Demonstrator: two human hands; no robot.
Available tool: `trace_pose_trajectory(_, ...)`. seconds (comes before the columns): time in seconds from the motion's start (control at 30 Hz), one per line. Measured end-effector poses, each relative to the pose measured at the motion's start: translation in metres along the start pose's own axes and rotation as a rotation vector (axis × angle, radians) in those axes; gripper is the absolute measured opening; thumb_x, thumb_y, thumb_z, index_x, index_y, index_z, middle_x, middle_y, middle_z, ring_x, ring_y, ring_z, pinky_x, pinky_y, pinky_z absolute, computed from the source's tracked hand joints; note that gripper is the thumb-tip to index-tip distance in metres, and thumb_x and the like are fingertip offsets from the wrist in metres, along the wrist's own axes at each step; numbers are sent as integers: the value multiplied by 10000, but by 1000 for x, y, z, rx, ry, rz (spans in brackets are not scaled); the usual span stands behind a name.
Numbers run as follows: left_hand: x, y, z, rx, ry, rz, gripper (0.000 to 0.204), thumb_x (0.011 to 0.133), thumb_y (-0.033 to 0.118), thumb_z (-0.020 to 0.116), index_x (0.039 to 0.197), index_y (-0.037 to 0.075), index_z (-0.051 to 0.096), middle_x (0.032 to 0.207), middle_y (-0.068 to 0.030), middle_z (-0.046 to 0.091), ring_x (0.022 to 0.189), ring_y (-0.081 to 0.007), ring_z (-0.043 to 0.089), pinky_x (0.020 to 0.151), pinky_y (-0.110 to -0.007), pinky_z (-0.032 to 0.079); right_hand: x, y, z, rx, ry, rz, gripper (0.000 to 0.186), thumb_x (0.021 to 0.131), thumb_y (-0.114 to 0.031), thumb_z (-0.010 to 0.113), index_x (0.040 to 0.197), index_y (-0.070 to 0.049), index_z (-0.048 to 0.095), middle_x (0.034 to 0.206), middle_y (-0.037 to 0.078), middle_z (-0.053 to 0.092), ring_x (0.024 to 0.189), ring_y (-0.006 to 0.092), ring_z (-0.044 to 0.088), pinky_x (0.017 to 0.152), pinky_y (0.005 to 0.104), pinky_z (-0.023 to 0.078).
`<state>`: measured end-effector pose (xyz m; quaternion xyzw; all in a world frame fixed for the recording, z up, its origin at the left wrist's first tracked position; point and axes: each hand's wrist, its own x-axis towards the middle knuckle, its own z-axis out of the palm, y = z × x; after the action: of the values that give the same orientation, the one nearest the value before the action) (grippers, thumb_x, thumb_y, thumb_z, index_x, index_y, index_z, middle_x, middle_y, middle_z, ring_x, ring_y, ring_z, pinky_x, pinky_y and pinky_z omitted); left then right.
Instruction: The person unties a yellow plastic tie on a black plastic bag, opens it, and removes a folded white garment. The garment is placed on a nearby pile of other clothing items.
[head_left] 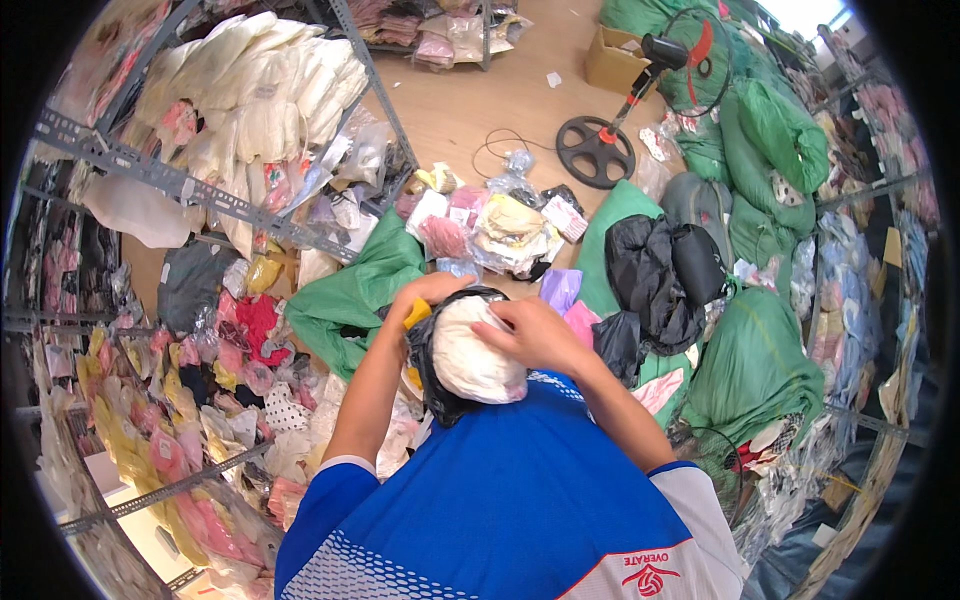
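While my left hand gripped the rim of a crumpled black plastic bag held against my chest, my right hand lay curled over the soft white cloth bundle inside it, above green sacks.

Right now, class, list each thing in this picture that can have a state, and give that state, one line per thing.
Black bag: open, held at the chest.
White bundle: partly inside the black bag.
Left hand: grip on the bag's rim.
Right hand: pressed on the white bundle.
Floor fan: upright on its round base.
Cardboard box: open.
Green sacks: stuffed full, piled.
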<state>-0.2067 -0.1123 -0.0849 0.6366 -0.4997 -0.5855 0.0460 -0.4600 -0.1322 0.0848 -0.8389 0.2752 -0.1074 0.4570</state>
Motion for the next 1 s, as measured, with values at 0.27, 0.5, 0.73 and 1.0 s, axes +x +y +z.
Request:
trace_pose_trajectory(0.27,3,-41,16,-376,-46,305,460,1055,399,558,1303,34,689,1185,-49,746,1021,-136,658,946,-331,521,-53,-38,-53,0,160,6,404,911,-229,749,657,-9,524,576,161,432,490,304,420,507,424,334)
trace_pose_trajectory(0.5,5,-72,-32,-378,-253,320,481,1057,317,553,1461,56,541,1325,-56,688,1198,-136,620,1128,-340,442,-58,-61,-31,55,339,-194,331,936,-172,745,715,-42,536,628,103,472,613,287,488,585,419,348)
trace_pose_trajectory(0.73,-12,-60,-56,-259,-289,205,394,1065,334,556,1339,55,598,1228,-41,693,1116,-127,613,1089,-333,457,-21,-85,-23,-46,464,175,693,854,-503,809,1244,8,550,978,234,703,911,427,699,788,490,526)
trace_pose_trajectory(1.0,-36,-69,-74,-209,-293,140,340,1073,353,560,1199,54,662,1118,-23,699,1022,-118,604,1045,-325,475,-5,-75,4,38,551,99,329,849,-322,812,990,-32,747,862,189,741,833,356,743,742,424,563)
